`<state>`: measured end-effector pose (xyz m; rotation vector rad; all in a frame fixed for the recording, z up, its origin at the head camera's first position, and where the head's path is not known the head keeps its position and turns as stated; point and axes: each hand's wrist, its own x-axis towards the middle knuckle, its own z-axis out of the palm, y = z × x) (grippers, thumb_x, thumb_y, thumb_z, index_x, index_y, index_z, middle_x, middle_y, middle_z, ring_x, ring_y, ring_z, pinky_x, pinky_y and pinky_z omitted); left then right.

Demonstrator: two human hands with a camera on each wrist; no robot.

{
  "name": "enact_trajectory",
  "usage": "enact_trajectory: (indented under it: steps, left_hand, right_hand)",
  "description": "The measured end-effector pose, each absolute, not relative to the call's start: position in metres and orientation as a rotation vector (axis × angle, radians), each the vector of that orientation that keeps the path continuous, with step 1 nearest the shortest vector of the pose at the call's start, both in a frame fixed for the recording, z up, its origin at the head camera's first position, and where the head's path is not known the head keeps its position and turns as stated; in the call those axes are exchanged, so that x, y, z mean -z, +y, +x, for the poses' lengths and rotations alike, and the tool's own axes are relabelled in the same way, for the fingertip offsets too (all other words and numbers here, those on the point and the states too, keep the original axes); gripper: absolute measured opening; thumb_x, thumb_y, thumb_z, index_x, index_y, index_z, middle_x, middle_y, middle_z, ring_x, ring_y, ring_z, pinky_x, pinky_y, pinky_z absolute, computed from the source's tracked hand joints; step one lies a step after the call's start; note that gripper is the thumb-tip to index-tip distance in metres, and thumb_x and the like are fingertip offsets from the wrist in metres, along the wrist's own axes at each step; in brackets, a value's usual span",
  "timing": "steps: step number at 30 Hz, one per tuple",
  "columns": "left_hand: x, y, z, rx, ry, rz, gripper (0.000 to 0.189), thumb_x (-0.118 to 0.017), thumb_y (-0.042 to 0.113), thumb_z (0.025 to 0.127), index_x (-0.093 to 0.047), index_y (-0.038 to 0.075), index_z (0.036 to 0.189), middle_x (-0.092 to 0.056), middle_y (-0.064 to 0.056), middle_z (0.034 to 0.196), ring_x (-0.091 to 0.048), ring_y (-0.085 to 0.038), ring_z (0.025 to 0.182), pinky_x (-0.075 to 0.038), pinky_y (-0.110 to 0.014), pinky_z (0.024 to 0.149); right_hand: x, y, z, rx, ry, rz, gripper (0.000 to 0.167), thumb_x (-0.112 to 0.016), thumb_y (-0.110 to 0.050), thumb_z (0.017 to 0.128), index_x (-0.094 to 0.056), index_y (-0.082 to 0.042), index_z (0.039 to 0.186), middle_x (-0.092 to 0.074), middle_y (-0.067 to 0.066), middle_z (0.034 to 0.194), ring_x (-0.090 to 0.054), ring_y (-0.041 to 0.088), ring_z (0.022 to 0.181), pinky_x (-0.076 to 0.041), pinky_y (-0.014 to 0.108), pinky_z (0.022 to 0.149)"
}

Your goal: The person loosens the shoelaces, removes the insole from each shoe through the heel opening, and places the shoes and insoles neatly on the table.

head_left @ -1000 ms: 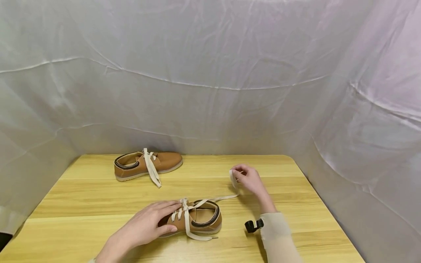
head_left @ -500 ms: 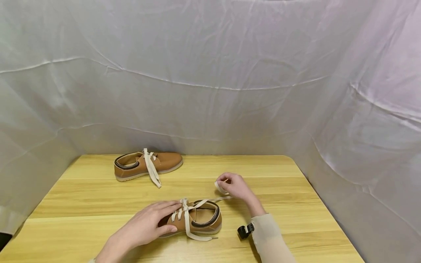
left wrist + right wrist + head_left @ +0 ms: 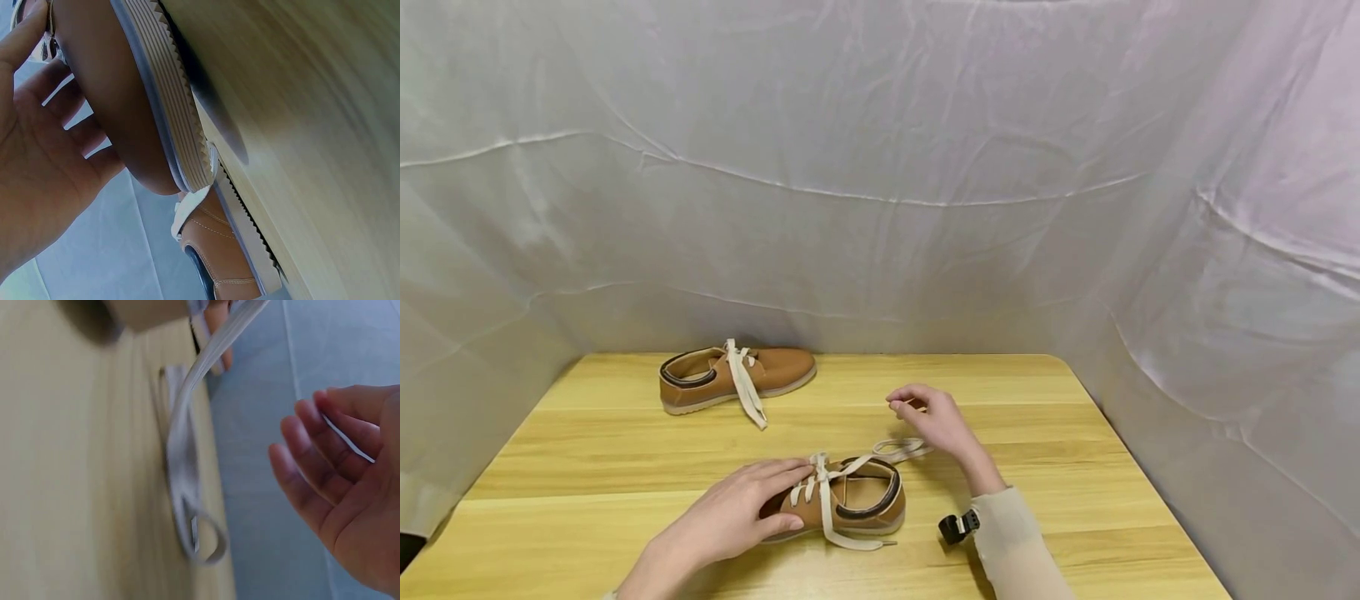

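Head view: I see the left hand gripping the near shoe on the table, presumably to steady it; the right hand, fingers loosely curved and holding nothing, hangs near the lace looped beside that shoe.

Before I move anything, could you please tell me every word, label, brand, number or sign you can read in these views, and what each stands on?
There are none: no readable text shows in any view.
Near brown shoe: no lettering can be made out on the parts in view.
Far brown shoe: none can be made out either.
Black device beside the right sleeve: too small to tell whether it bears any marking.
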<state>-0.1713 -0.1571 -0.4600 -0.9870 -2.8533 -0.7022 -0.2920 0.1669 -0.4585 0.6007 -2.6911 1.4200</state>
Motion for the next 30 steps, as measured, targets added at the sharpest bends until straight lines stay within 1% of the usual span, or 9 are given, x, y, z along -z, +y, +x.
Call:
enact_trajectory:
  steps: [4,6,8,12,17,21,23,27,30]
  left_hand:
    - [0.46,-0.158,-0.171,0.698,-2.841,-0.994,0.063,-0.071,0.047,0.096,-0.059,0.016,0.149,-0.057,-0.005,0.151,-0.056,-0.031,0.136,-0.047,-0.057,0.111]
    - [0.459,-0.158,-0.171,0.694,-2.837,-0.997,0.062,-0.071,0.047,0.096,-0.059,0.016,0.149,-0.058,-0.005,0.151,-0.056,-0.031,0.136,-0.047,-0.057,0.11]
    - [0.46,-0.158,-0.171,0.691,-2.837,-1.002,0.062,-0.071,0.046,0.096,-0.059,0.016,0.149,-0.058,-0.005,0.151,-0.056,-0.031,0.136,-0.047,-0.056,0.11]
    - [0.46,-0.158,-0.171,0.69,-2.845,-1.0,0.062,-0.072,0.046,0.096,-0.059,0.017,0.149,-0.057,-0.004,0.152,-0.056,-0.03,0.136,-0.047,-0.056,0.11]
    - [0.46,-0.158,-0.172,0.696,-2.846,-0.999,0.062,-0.072,0.045,0.096,-0.059,0.017,0.149,-0.057,-0.004,0.151,-0.056,-0.03,0.136,-0.047,-0.056,0.11]
    - [0.46,-0.158,-0.171,0.691,-2.845,-0.997,0.061,-0.073,0.044,0.096,-0.06,0.017,0.149,-0.058,-0.004,0.151,-0.057,-0.03,0.135,-0.048,-0.056,0.109]
    - [0.46,-0.158,-0.171,0.685,-2.84,-0.997,0.061,-0.073,0.044,0.096,-0.06,0.017,0.148,-0.058,-0.004,0.15,-0.057,-0.03,0.135,-0.048,-0.056,0.109]
    - [0.46,-0.158,-0.171,0.673,-2.827,-1.0,0.061,-0.073,0.044,0.096,-0.06,0.016,0.148,-0.058,-0.004,0.15,-0.057,-0.03,0.134,-0.048,-0.056,0.108]
    - [0.461,-0.158,-0.171,0.668,-2.825,-1.001,0.061,-0.072,0.045,0.096,-0.06,0.016,0.148,-0.059,-0.004,0.15,-0.057,-0.03,0.134,-0.048,-0.056,0.109]
  right_hand:
    - [0.446,0.155,-0.282,-1.495,-2.598,0.615,0.019,-0.07,-0.02,0.101,-0.077,-0.008,0.114,-0.076,0.002,0.107,-0.07,0.015,0.092,-0.059,0.03,0.08]
    - [0.44,0.149,-0.277,-1.518,-2.548,0.66,0.017,-0.071,-0.02,0.101,-0.077,-0.008,0.112,-0.076,0.003,0.107,-0.07,0.017,0.094,-0.06,0.032,0.082]
    - [0.436,0.142,-0.272,-1.525,-2.51,0.73,0.018,-0.072,-0.019,0.1,-0.077,-0.006,0.112,-0.076,0.004,0.108,-0.07,0.019,0.095,-0.061,0.036,0.085]
    - [0.43,0.132,-0.263,-1.496,-2.487,0.908,0.014,-0.072,-0.018,0.1,-0.077,-0.009,0.11,-0.075,0.003,0.106,-0.07,0.018,0.095,-0.062,0.039,0.085]
    - [0.425,0.126,-0.254,-1.439,-2.494,1.185,0.01,-0.072,-0.017,0.099,-0.077,-0.014,0.108,-0.074,-0.002,0.104,-0.068,0.012,0.095,-0.062,0.036,0.085]
    - [0.424,0.12,-0.249,-1.338,-2.499,1.382,0.01,-0.074,-0.015,0.097,-0.077,-0.015,0.107,-0.073,-0.004,0.107,-0.067,0.008,0.099,-0.061,0.036,0.087]
    - [0.425,0.117,-0.247,-1.277,-2.513,1.446,0.01,-0.075,-0.015,0.096,-0.077,-0.015,0.106,-0.073,-0.005,0.109,-0.066,0.007,0.101,-0.06,0.036,0.089]
    - [0.427,0.11,-0.243,-1.172,-2.563,1.521,0.011,-0.077,-0.017,0.096,-0.078,-0.016,0.107,-0.073,-0.006,0.111,-0.065,0.004,0.105,-0.057,0.03,0.095]
    - [0.428,0.107,-0.241,-1.129,-2.596,1.546,0.01,-0.077,-0.017,0.096,-0.079,-0.017,0.107,-0.072,-0.007,0.112,-0.064,0.002,0.107,-0.056,0.026,0.096]
